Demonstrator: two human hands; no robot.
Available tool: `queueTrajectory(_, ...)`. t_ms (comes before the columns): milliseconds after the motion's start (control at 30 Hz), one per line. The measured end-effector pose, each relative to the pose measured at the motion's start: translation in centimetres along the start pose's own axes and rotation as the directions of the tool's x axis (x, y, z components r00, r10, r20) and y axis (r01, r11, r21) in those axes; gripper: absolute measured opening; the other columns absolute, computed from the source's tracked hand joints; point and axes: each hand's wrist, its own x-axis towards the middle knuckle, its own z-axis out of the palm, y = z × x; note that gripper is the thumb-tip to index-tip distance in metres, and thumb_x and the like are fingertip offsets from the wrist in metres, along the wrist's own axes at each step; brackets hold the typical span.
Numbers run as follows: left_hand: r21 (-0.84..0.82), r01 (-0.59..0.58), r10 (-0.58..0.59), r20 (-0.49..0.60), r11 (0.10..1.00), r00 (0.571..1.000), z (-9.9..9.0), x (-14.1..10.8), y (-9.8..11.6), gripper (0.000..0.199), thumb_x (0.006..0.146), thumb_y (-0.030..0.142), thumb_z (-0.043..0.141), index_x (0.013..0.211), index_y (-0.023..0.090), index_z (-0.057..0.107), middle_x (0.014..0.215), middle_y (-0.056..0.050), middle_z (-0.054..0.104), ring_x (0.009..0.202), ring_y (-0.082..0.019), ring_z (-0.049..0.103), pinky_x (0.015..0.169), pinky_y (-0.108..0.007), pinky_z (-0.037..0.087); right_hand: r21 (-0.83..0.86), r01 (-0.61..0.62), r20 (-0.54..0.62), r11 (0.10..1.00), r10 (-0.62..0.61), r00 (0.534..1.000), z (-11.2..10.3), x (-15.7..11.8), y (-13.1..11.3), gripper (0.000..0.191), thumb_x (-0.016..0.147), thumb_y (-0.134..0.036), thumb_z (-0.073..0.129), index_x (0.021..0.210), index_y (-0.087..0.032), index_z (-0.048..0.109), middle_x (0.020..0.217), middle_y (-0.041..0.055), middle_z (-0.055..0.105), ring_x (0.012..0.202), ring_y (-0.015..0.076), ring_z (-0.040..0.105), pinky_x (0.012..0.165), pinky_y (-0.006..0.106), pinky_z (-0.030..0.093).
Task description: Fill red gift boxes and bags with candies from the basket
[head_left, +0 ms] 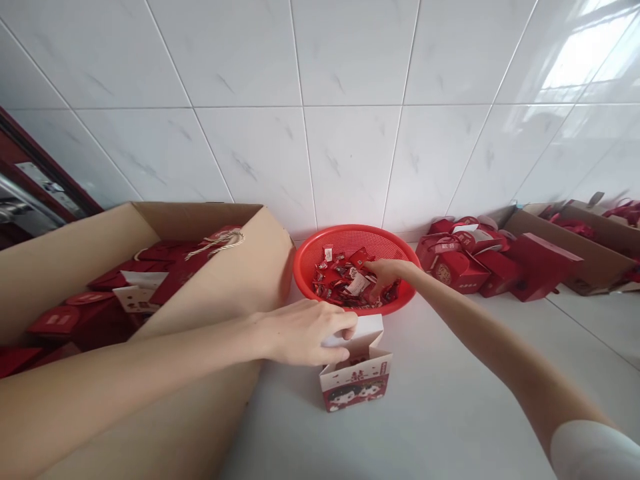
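Observation:
A small open paper gift box (356,380) stands upright on the pale surface, white above and red below, with cartoon faces on its front. My left hand (313,333) is closed on its left rim, thumb and fingers at the opening. Right behind it is a red plastic basket (306,267) with a mesh wall. Inside lie many small wrapped candies (340,277), mostly red. My right hand (387,273) reaches into the basket from the right, its fingers apart and down among the candies. Some of its fingertips are hidden.
A large cardboard box (215,333) on the left holds red gift boxes (75,313) and a twisted cord (220,241). To the right sits a pile of red gift boxes (460,267), beside an open carton (560,250) with red items. A tiled wall (350,153) rises behind.

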Motion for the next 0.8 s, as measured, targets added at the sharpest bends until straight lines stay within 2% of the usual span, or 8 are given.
queueTrajectory(133,-0.001,0.003,-0.003,0.015,1.000,1.000,0.0,0.0,-0.1,0.010,0.088,0.031,0.055,0.087,0.022,0.050,0.078,0.002,0.056,0.062,-0.013,0.045,0.057,-0.027,0.031,0.044,0.015,-0.126,0.999,-0.009,0.992,0.6,1.5,-1.0,0.060,0.058,-0.034,0.087,0.113,-0.021,0.068,0.111,0.0111,0.070,0.100,0.0346,0.065,0.075,0.035,0.051)
queueTrajectory(233,-0.003,-0.004,0.004,0.021,1.000,1.000,0.0,0.0,-0.2,0.011,0.089,0.031,0.055,0.087,0.022,0.050,0.081,0.002,0.058,0.065,-0.014,0.048,0.058,-0.027,0.032,0.129,0.066,-0.196,0.989,-0.039,0.980,0.7,1.7,-1.5,0.030,0.078,-0.041,0.073,0.095,-0.016,0.070,0.091,0.0098,0.072,0.086,0.0261,0.067,0.071,0.030,0.050)
queueTrajectory(333,0.002,-0.006,0.006,0.035,1.000,0.999,-0.2,-0.1,0.0,0.011,0.089,0.030,0.055,0.086,0.022,0.050,0.080,0.002,0.058,0.064,-0.014,0.048,0.058,-0.026,0.032,0.211,0.164,-0.244,0.964,-0.110,0.963,0.3,1.2,-2.0,0.036,0.093,-0.049,0.055,0.097,-0.016,0.069,0.093,0.0076,0.073,0.080,0.0184,0.066,0.069,0.026,0.049)
queueTrajectory(433,0.010,0.013,-0.013,0.042,1.000,0.999,-0.3,-0.1,0.2,0.010,0.089,0.029,0.056,0.087,0.021,0.051,0.080,0.002,0.059,0.063,-0.013,0.048,0.058,-0.026,0.031,0.235,0.238,-0.281,0.942,-0.169,0.945,-0.3,0.2,-2.4,0.037,0.090,-0.050,0.059,0.104,-0.016,0.068,0.101,0.0080,0.072,0.085,0.0191,0.065,0.069,0.026,0.048)
queueTrajectory(533,0.009,0.024,-0.024,0.053,1.000,0.998,-0.4,-0.1,0.3,0.010,0.090,0.031,0.056,0.089,0.021,0.052,0.081,0.002,0.059,0.063,-0.013,0.048,0.058,-0.026,0.031,0.248,0.376,-0.157,0.893,-0.346,0.925,-0.5,-1.1,-3.1,0.024,0.084,-0.040,0.069,0.092,-0.017,0.073,0.091,0.0045,0.073,0.082,0.0186,0.065,0.070,0.025,0.048)
queueTrajectory(600,0.010,0.023,-0.024,0.058,1.000,0.998,-0.3,-0.1,0.3,0.010,0.090,0.031,0.056,0.089,0.022,0.052,0.081,0.002,0.060,0.063,-0.013,0.049,0.058,-0.025,0.031,0.312,0.480,0.038,0.820,-0.516,0.856,0.0,-1.9,-3.7,0.016,0.082,-0.030,0.068,0.090,-0.019,0.076,0.086,0.0017,0.074,0.078,0.0170,0.066,0.069,0.024,0.049)
queueTrajectory(667,0.015,0.020,-0.021,0.062,1.000,0.998,-0.3,-0.1,0.3,0.010,0.090,0.031,0.055,0.088,0.022,0.052,0.081,0.002,0.059,0.063,-0.013,0.049,0.057,-0.025,0.030,0.362,0.504,0.173,0.784,-0.588,0.790,0.8,-2.4,-4.4,0.016,0.080,-0.021,0.066,0.091,-0.020,0.078,0.082,-0.0002,0.074,0.073,0.0156,0.065,0.066,0.024,0.049)
queueTrajectory(800,0.014,0.009,-0.010,0.057,1.000,0.998,-0.2,-0.1,0.2,0.010,0.090,0.031,0.055,0.087,0.022,0.052,0.081,0.002,0.060,0.062,-0.013,0.049,0.057,-0.025,0.031,0.280,0.430,0.205,0.858,-0.491,0.847,2.1,-2.2,-5.3,0.025,0.074,-0.010,0.064,0.087,-0.025,0.080,0.077,-0.0027,0.074,0.062,0.0141,0.063,0.056,0.023,0.046)
